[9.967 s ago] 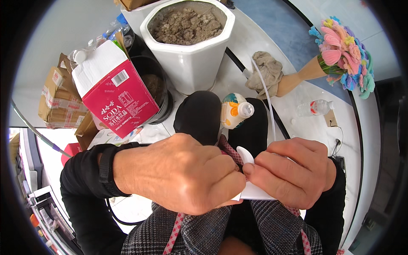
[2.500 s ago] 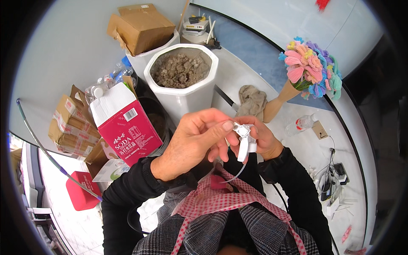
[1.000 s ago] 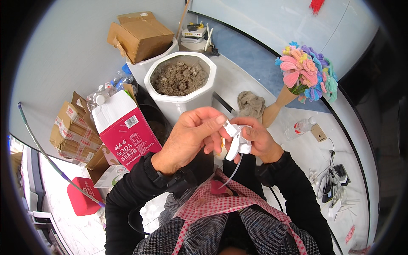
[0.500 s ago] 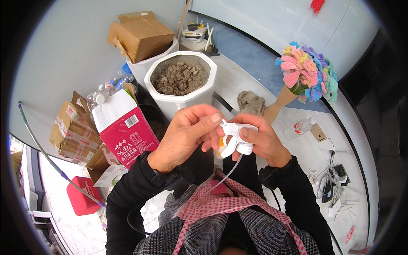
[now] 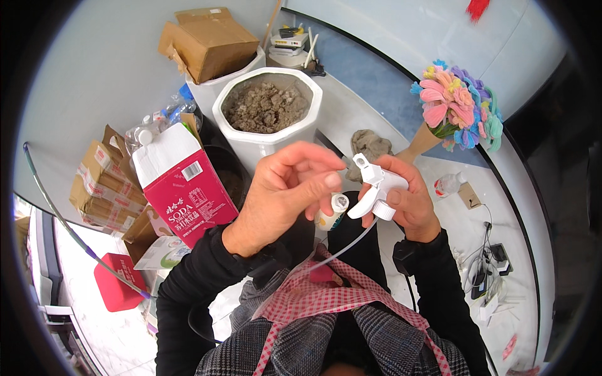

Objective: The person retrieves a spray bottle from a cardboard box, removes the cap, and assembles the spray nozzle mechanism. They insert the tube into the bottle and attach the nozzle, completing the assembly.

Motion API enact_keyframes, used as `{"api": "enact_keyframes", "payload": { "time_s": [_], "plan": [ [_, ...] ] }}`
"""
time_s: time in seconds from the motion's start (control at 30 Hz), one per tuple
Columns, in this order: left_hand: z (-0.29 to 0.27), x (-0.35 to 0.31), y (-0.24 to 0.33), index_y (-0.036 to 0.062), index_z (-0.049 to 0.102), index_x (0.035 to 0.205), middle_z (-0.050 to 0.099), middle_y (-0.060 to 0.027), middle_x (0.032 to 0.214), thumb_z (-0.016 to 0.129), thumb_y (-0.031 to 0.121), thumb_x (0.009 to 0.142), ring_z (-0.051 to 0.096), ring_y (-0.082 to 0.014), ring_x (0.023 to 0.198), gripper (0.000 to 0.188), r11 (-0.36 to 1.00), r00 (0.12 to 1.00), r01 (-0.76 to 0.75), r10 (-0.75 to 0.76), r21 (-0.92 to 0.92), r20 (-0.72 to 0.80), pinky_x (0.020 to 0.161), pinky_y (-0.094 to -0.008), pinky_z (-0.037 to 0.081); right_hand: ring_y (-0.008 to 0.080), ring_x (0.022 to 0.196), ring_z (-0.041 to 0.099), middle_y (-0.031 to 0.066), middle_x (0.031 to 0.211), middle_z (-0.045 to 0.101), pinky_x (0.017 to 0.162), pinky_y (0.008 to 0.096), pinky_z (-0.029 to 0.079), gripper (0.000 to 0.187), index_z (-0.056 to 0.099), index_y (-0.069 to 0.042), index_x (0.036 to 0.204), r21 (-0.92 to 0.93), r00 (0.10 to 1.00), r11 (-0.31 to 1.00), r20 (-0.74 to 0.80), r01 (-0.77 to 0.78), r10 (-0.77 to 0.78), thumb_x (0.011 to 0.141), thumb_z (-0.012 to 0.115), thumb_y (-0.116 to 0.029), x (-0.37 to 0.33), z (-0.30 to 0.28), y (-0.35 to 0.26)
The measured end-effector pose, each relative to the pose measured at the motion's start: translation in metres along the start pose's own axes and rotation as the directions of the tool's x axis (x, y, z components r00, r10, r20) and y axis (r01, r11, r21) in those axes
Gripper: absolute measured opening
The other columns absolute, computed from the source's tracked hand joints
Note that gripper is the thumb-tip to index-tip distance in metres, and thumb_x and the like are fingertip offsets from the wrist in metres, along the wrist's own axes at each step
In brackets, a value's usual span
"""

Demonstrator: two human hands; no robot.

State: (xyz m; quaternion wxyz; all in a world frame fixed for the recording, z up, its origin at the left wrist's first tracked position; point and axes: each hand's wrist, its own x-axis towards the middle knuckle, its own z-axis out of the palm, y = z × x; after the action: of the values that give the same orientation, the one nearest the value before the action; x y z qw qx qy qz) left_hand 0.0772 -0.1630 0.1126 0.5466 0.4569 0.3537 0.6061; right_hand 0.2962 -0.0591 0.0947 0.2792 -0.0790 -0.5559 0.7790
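My right hand (image 5: 411, 200) is closed around a white trigger spray head (image 5: 379, 185), its lever pointing toward my left hand. From the ribbed collar a thin clear dip tube (image 5: 348, 247) curves down toward my apron. My left hand (image 5: 285, 194) is beside the spray head but apart from it, fingers curved, with a gap between thumb and forefinger and nothing visible in it. Just below and between the hands shows the open neck of a small pale bottle (image 5: 329, 219) with yellow and teal marks; its left side is partly hidden by my left fingers.
Ahead stands a white octagonal planter (image 5: 266, 141) of dry soil. On the left are a pink carton (image 5: 188, 191), a taped cardboard box (image 5: 106, 185) and a red bin (image 5: 119, 282). On the right are a flower bouquet (image 5: 454, 106), a clear bottle (image 5: 448, 183) and tangled cables (image 5: 483, 269).
My left hand has come away from the spray head's nozzle end. The right hand has shifted slightly right with the spray head, and the small bottle's neck now shows.
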Motion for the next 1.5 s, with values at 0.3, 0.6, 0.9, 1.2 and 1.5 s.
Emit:
{"api": "enact_keyframes", "payload": {
  "time_s": [0.3,0.6,0.9,1.2,1.5],
  "plan": [
    [0.005,0.002,-0.005,0.0009,0.057,0.121,0.066,-0.0053,0.093,0.07,0.006,0.093,0.065,-0.0098,0.071,0.031,0.992,0.999,-0.02,0.025,0.122,-0.044,0.054,-0.0192,0.046,0.0247,0.077,0.072,0.0173,0.103,0.068,0.064,0.0366,0.061,0.043,0.055,0.008,0.122,0.053,0.988,0.995,-0.134,0.09,-0.082,0.093,0.068,-0.021,0.002,-0.008,0.016],
    [-0.051,0.016,-0.053,0.0016,0.065,0.109,0.067,-0.002,0.094,0.067,0.013,0.097,0.064,-0.0088,0.079,0.017,0.938,0.99,0.115,-0.081,0.328,-0.115,0.066,-0.0224,0.047,0.0227,0.068,0.067,0.0165,0.085,0.068,0.063,0.0338,0.056,0.044,0.058,0.011,0.122,-0.417,0.754,0.856,-0.442,0.307,-0.486,0.098,0.056,-0.026,-0.013,-0.008,-0.053],
    [-0.05,0.006,-0.083,0.0028,0.069,0.11,0.066,-0.0004,0.098,0.07,0.015,0.095,0.062,-0.0084,0.088,0.019,0.892,0.999,-0.006,-0.011,0.451,0.036,0.073,-0.0244,0.048,0.0209,0.065,0.068,0.0173,0.083,0.068,0.06,0.0299,0.056,0.051,0.054,0.013,0.125,-0.681,0.759,0.698,-0.33,0.22,-0.561,0.097,0.055,-0.03,-0.038,-0.001,-0.089],
    [-0.025,0.011,-0.082,0.0071,0.07,0.112,0.062,-0.0064,0.102,0.078,0.012,0.085,0.061,-0.0162,0.085,0.029,0.708,0.985,-0.17,0.096,0.686,0.145,0.068,-0.0285,0.049,0.0186,0.064,0.065,0.0135,0.081,0.067,0.058,0.0286,0.053,0.047,0.06,0.009,0.123,-0.74,0.78,0.666,-0.36,0.095,-0.511,0.096,0.057,-0.029,-0.025,0.022,-0.098],
    [-0.015,0.024,-0.081,0.0017,0.074,0.096,0.065,-0.0111,0.081,0.073,0.011,0.089,0.063,-0.0248,0.078,0.011,0.513,0.907,-0.413,0.311,0.753,0.285,0.065,-0.0338,0.049,0.024,0.096,0.066,0.0221,0.113,0.063,0.087,0.0347,0.052,0.075,0.035,0.013,0.145,-0.593,0.897,0.776,-0.195,0.215,-0.397,0.1,0.048,-0.046,-0.001,0.014,-0.113]
  ]
}}
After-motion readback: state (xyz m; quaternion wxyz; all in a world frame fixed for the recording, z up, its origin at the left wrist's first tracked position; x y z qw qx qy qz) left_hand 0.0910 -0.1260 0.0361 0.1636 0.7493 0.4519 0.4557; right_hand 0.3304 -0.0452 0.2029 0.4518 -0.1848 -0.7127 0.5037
